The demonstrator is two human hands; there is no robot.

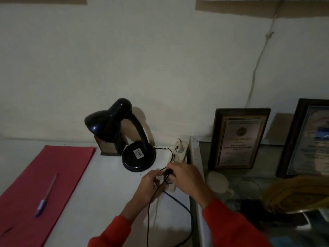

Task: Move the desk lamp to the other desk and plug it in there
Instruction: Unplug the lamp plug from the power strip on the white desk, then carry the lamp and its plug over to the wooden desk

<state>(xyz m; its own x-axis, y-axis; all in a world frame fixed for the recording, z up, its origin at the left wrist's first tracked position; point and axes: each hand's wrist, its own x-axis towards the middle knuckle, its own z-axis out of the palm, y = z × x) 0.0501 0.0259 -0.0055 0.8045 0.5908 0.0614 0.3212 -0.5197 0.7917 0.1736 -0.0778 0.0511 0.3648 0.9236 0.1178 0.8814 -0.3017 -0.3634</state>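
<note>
A black desk lamp (124,134) stands unlit on the white desk (99,193), near the wall, its shade pointing left. Its thin black cord (151,207) loops over the desk toward me. A white power strip (179,152) lies at the desk's right edge, partly hidden under my hands. My right hand (185,177) grips the lamp's black plug (167,172) over the strip. My left hand (149,186) rests against the strip and the cord just left of the plug. Whether the plug sits in a socket is hidden.
A red folder (46,184) with a pen (47,195) on it covers the desk's left side. A dark box (110,147) stands behind the lamp. To the right is a glass-topped cabinet (199,175) with two framed certificates (238,139) and a gold object (299,195).
</note>
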